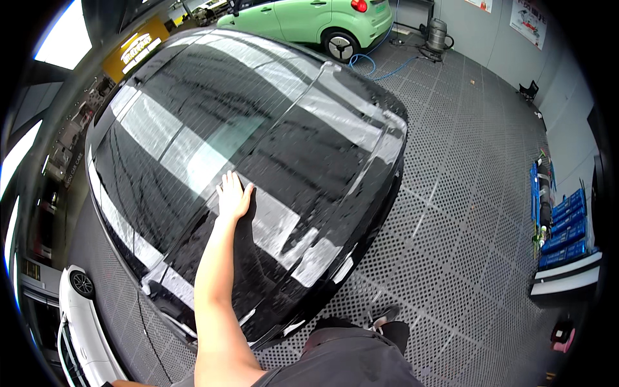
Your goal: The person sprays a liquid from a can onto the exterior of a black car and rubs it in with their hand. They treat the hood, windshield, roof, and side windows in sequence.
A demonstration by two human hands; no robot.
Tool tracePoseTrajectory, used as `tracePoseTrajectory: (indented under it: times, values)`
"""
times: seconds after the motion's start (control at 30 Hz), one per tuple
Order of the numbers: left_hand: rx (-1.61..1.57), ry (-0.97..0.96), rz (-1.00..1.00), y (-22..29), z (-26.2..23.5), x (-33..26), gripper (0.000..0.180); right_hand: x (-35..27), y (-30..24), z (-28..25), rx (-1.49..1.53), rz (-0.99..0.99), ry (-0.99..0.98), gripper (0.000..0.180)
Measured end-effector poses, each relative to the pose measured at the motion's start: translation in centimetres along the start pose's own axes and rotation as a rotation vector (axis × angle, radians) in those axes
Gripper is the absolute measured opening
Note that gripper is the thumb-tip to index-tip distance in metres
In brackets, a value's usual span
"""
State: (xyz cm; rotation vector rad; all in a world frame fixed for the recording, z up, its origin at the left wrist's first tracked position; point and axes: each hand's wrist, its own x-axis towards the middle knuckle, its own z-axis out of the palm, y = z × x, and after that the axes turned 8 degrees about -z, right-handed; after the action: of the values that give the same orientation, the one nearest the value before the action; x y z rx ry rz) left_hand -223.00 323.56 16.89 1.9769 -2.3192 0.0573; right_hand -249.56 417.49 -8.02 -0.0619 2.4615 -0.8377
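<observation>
My left hand (233, 195) lies palm down with its fingers spread on a glossy black car (309, 155). It rests near the lower edge of the car's large sloping glass (167, 200), where the glass meets the body panel. My bare forearm reaches up over the panel from the lower edge. Water drops and wet streaks cover the surface, along with bright white reflections of the ceiling lights. No tool or cloth shows under the hand. My right hand is out of view.
A green car (290, 19) stands at the back, with a blue hose (364, 61) and a vacuum cleaner (438, 39) beside it. On the right are blue bins (566, 226). A white car (87, 335) stands lower left. Dark grated tiles (464, 206) make up the floor.
</observation>
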Motion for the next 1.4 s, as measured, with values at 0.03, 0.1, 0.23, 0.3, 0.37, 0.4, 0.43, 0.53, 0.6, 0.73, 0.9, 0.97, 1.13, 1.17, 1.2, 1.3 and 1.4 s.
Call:
tracePoseTrajectory:
  times: [0.03, 0.1, 0.23, 0.3, 0.37, 0.4, 0.43, 0.53, 0.6, 0.73, 0.9, 0.97, 1.13, 1.17, 1.2, 1.3, 1.4]
  values:
    - [0.001, 0.003, -0.019, 3.5, 0.0, 2.3, 0.081, 2.1, -1.6, -0.2, 0.026, 0.063, -0.002, 0.056]
    - [-0.001, -0.003, -0.067, 10.2, 0.5, 6.6, 0.081, 7.5, -4.7, -1.2, 0.052, 0.118, -0.012, 0.055]
    - [-0.025, 0.022, -0.191, 20.1, 1.7, 13.6, 0.083, 21.6, -11.0, -5.4, 0.042, 0.107, -0.015, 0.055]
    - [-0.001, 0.049, -0.294, 23.1, 2.6, 15.9, 0.084, 29.7, -15.4, -9.0, 0.015, 0.061, -0.014, 0.055]
    - [0.017, 0.004, -0.38, 26.4, 2.6, 18.3, 0.084, 37.5, -20.4, -13.2, -0.046, 0.009, 0.012, 0.055]
    - [0.02, 0.016, -0.393, 28.1, 2.6, 19.5, 0.083, 41.6, -23.1, -15.6, -0.106, -0.034, 0.036, 0.055]
    - [0.04, 0.011, -0.388, 29.8, 2.5, 21.0, 0.081, 45.8, -26.2, -18.1, -0.197, -0.073, 0.071, 0.055]
    - [0.03, 0.017, -0.36, 32.8, 3.4, 25.5, 0.078, 57.8, -39.8, -23.6, -0.386, -0.163, 0.175, 0.055]
    - [0.012, 0.02, -0.301, 36.9, 3.9, 29.2, 0.077, 68.4, -45.9, -25.5, 0.034, -0.221, 0.227, 0.059]
    - [0.007, 0.096, -0.238, 44.8, 3.9, 37.8, 0.079, 86.0, -59.9, -26.0, 0.374, -0.333, 0.216, 0.073]
    - [-0.053, 0.141, -0.443, 50.3, 4.5, 44.0, 0.083, 98.1, -71.3, -21.4, 0.072, -0.559, -0.169, 0.072]
    - [-0.13, 0.197, -0.508, 53.3, 8.6, 48.3, 0.089, 110.6, -65.6, -23.5, 0.261, -0.509, -0.222, 0.076]
    - [-0.067, 0.289, -0.73, 60.1, 5.6, 60.5, 0.09, 111.7, -83.3, -8.7, -0.005, -0.292, -0.296, 0.079]
    - [0.001, 0.278, -0.773, 59.3, 5.3, 62.1, 0.09, 113.8, -86.3, -6.6, -0.018, -0.285, -0.335, 0.079]
    - [0.041, 0.303, -0.84, 57.7, 4.8, 62.5, 0.088, 115.8, -89.4, -4.4, -0.048, -0.292, -0.39, 0.08]
    - [0.048, 0.314, -1.028, 56.6, 4.3, 64.3, 0.084, 123.6, -98.1, -0.9, -0.117, -0.305, -0.475, 0.081]
    - [0.191, 0.485, -1.115, 54.9, 7.2, 63.0, 0.081, 131.2, -108.2, 1.7, -0.193, -0.265, -0.541, 0.083]
